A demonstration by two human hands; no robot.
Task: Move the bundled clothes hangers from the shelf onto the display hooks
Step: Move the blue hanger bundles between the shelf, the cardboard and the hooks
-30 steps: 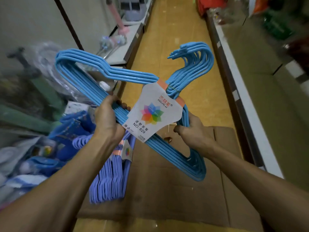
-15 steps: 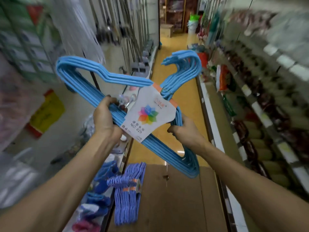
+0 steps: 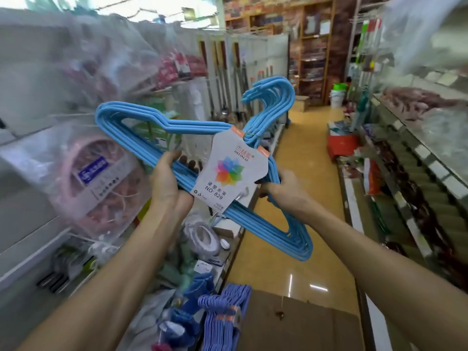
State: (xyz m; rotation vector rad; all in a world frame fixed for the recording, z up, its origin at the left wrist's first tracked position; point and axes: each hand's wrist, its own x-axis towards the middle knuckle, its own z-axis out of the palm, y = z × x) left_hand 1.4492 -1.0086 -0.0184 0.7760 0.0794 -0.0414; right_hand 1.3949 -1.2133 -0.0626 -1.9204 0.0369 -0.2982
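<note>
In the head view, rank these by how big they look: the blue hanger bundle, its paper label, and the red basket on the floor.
1. Blue hanger bundle, by far.
2. Paper label.
3. Red basket; it sits farther down the aisle, so its true size is unsure.

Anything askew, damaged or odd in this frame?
Nothing looks damaged. The blue hanger bundle sits tilted between the left hand and right hand, label intact. A purple hanger bundle lies below, beside a cardboard sheet.
</note>
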